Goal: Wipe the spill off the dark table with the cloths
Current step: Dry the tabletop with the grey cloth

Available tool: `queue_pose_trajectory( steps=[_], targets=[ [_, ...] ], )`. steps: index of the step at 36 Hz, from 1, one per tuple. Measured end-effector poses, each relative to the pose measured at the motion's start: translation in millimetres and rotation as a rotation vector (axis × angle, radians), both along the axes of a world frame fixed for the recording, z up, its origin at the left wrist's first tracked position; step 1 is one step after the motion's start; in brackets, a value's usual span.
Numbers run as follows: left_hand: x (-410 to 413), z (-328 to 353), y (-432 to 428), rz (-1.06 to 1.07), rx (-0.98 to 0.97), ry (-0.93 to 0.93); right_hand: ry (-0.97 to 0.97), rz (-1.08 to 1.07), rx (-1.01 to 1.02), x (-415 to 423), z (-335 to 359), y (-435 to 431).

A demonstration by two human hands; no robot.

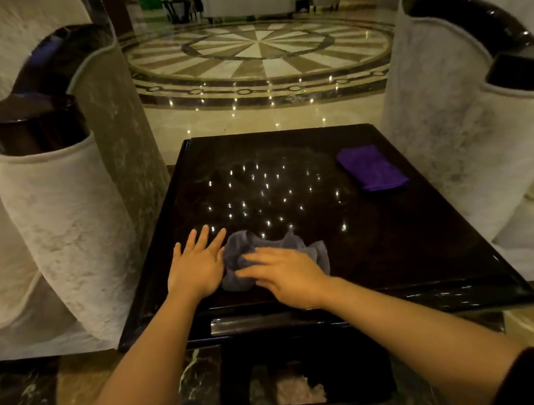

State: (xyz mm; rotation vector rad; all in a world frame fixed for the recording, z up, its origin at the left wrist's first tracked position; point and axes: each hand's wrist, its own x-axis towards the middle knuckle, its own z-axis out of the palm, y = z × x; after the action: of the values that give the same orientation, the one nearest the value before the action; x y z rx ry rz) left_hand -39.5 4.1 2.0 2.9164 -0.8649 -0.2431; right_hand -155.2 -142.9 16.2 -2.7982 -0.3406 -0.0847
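A glossy dark table (pixel 386 254) fills the middle of the view. A crumpled grey cloth (pixel 240 245) lies near its front edge. My right hand (pixel 286 273) rests flat on top of this cloth, fingers spread and pointing left. My left hand (pixel 197 263) lies flat on the table just left of the cloth, its fingers apart and touching the cloth's edge. A folded purple cloth (pixel 370 167) sits apart at the table's far right. Faint smears show on the far part of the tabletop; no distinct spill stands out among the light reflections.
Pale upholstered armchairs with dark glossy arm caps stand close on the left (pixel 50 184) and right (pixel 487 123) of the table. A dark bin (pixel 305 385) with crumpled paper sits on the floor below the table's front edge. Patterned marble floor lies beyond.
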Motion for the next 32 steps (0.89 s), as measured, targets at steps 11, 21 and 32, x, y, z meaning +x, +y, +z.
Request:
queue_pose_trajectory(
  steps=[11, 21, 32],
  targets=[
    [-1.0, 2.8, -0.3, 0.023, -0.029, 0.035, -0.153, 0.277, 0.046, -63.0, 12.6, 21.8],
    [-3.5, 6.8, -0.5, 0.025, -0.026, 0.029, -0.109, -0.105, 0.168, -78.6, 57.2, -25.1],
    [-1.2, 4.5, -0.1, 0.021, -0.018, 0.029, 0.039, -0.78, -0.092, -50.7, 41.1, -141.7]
  ],
)
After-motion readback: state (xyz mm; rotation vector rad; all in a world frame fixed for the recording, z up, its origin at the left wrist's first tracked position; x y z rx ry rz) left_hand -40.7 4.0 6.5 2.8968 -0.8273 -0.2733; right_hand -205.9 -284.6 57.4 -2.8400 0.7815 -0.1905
